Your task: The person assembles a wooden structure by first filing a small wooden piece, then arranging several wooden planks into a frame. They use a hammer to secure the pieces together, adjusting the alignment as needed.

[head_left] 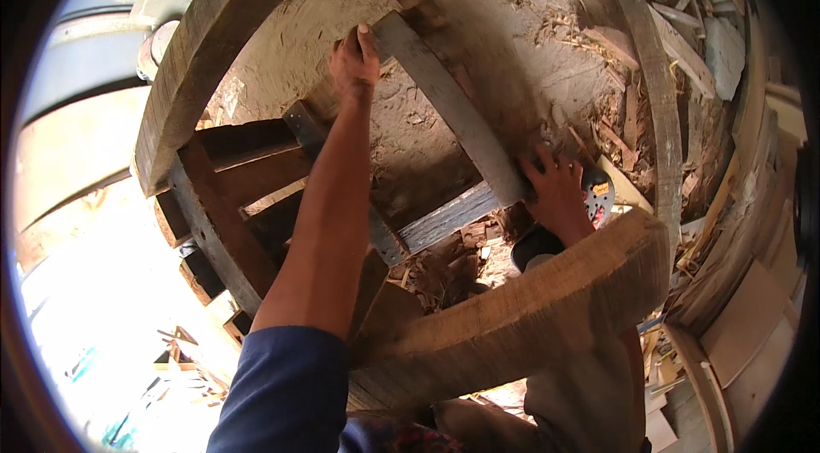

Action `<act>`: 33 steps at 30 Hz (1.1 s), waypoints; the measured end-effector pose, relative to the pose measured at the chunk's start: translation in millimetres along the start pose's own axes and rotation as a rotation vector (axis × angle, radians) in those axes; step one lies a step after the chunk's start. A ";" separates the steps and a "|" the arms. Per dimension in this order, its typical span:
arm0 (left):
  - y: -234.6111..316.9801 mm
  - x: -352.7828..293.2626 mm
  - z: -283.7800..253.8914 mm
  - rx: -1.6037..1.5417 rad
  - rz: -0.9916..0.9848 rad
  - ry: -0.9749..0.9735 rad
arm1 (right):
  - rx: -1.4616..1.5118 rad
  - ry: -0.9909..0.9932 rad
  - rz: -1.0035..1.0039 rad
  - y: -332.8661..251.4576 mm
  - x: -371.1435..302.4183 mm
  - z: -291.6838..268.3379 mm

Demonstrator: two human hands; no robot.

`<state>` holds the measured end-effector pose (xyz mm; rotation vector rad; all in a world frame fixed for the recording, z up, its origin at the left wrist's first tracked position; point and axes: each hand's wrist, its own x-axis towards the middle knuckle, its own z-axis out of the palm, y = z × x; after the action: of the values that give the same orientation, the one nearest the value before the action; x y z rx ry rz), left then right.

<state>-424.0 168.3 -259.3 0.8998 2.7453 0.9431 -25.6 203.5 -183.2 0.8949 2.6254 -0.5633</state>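
Observation:
A grey wooden plank (448,103) runs slantwise across the middle, joined at its near end to a weathered board (453,216) as part of a wooden frame. My left hand (354,67) is at the plank's far end, fingers curled and thumb up against it; what lies under the fingers is partly hidden. My right hand (559,192) holds the near end, its fingers bent and a little apart over the wood. Around them stand curved timbers: one at upper left (213,43) and a thick one (512,303) close to my body, in front of my right forearm.
Stacked dark beams (248,171) stand at left, with a metal-edged beam (218,231) beside them. A thinner curved timber (653,69) arcs along the right. Scrap wood (683,52) and boards (752,325) lie beyond it. Shavings litter the sandy floor (512,17). My shod foot (598,197) is beside my right hand.

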 end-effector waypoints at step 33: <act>-35.5 3.2 14.0 -0.033 0.166 -0.002 | 0.021 0.033 -0.050 7.1 1.3 18.1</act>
<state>-440.6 155.1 -291.2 1.1365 2.6783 1.0096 -19.1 201.0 -201.4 0.8543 2.6830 -0.5939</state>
